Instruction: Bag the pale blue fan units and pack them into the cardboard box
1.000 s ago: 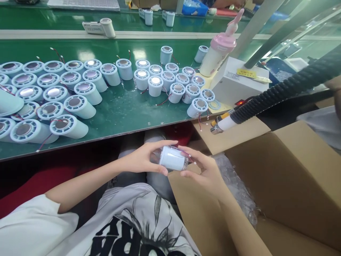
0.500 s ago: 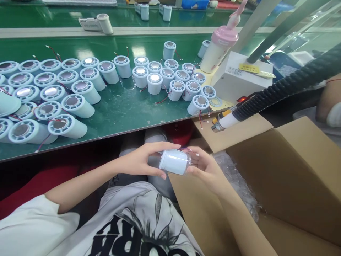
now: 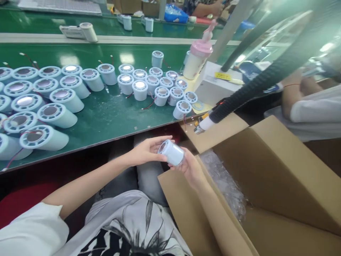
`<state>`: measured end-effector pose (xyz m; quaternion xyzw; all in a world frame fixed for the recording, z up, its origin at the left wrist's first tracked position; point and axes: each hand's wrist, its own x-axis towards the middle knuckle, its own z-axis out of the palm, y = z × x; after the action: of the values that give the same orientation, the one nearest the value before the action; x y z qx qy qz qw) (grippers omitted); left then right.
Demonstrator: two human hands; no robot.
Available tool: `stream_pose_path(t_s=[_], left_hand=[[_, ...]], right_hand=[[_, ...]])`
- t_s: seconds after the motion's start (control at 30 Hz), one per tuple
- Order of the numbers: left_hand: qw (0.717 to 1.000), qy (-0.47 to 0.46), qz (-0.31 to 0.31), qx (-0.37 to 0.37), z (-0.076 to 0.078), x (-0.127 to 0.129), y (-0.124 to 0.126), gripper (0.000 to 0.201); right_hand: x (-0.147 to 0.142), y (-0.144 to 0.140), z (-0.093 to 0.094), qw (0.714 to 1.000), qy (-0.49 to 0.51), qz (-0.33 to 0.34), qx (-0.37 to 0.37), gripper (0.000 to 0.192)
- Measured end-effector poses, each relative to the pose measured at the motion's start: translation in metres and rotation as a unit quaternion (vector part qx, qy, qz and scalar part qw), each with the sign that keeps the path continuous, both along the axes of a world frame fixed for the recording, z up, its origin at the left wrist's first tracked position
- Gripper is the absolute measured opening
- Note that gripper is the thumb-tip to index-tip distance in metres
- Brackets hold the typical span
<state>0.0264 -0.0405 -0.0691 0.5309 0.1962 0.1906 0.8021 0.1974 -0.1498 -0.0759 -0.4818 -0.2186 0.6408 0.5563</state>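
Both hands hold one pale cylinder (image 3: 172, 153) over the lap, just below the counter (image 3: 112, 113) edge and beside the open box (image 3: 266, 170). The left hand (image 3: 147, 153) cups its near end, the right hand (image 3: 190, 167) props it from beneath, each grip pinching the cylinder, likely so its vented face tilts up into view. Matching cylinders (image 3: 61, 103) crowd the counter in rows. The right fingers are mostly hidden behind it; any wires are too small to make out. Plastic wrap (image 3: 223, 185) lines the box, its contents unclear.

Matt pale plastic cylinder (image 3: 172, 153) with a shiny metal end, glossy green bench (image 3: 112, 110), plain brown cardboard box (image 3: 279, 170).
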Motion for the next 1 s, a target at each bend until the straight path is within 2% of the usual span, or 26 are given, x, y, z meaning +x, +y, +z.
stream_pose_path(t_s=[0.07, 0.17, 0.3, 0.43, 0.57, 0.7, 0.8, 0.87, 0.93, 1.0], left_hand=[[1.0, 0.008, 0.0, -0.011, -0.007, 0.025, 0.012, 0.069], [0.999, 0.036, -0.025, -0.01, -0.009, 0.061, 0.028, 0.065], [0.997, 0.038, -0.062, 0.008, -0.005, 0.085, 0.04, 0.061], [0.997, 0.045, -0.055, 0.015, -0.002, 0.082, 0.045, 0.058], [0.998, 0.056, -0.037, 0.01, -0.001, 0.069, 0.046, 0.06], [0.997, 0.028, -0.053, 0.041, 0.004, 0.054, 0.044, 0.058], [0.995, 0.002, -0.075, 0.06, 0.009, 0.042, 0.036, 0.056], [0.997, 0.003, -0.057, 0.058, 0.013, 0.032, 0.028, 0.055], [0.999, 0.034, 0.009, 0.042, 0.017, 0.022, 0.022, 0.051], [0.991, 0.095, 0.099, -0.008, 0.019, 0.013, 0.02, 0.039]], right_hand=[[0.006, 0.002, -0.013, 0.998, 0.02, -0.057, 0.022, 0.046], [0.02, 0.006, -0.032, 0.989, 0.048, -0.125, 0.059, 0.049], [0.035, 0.013, -0.048, 0.985, 0.07, -0.134, 0.079, 0.046], [0.036, 0.02, -0.048, 0.986, 0.072, -0.128, 0.08, 0.046], [0.03, 0.025, -0.04, 0.988, 0.068, -0.114, 0.076, 0.048], [0.024, 0.024, -0.029, 0.991, 0.054, -0.1, 0.074, 0.044], [0.023, 0.015, -0.014, 0.992, -0.032, -0.082, 0.092, 0.038], [0.029, 0.001, 0.0, 0.98, -0.15, -0.075, 0.108, 0.035], [0.044, -0.029, 0.014, 0.942, -0.303, -0.106, 0.097, 0.034], [0.065, -0.08, 0.024, 0.864, -0.46, -0.204, 0.035, 0.036]])
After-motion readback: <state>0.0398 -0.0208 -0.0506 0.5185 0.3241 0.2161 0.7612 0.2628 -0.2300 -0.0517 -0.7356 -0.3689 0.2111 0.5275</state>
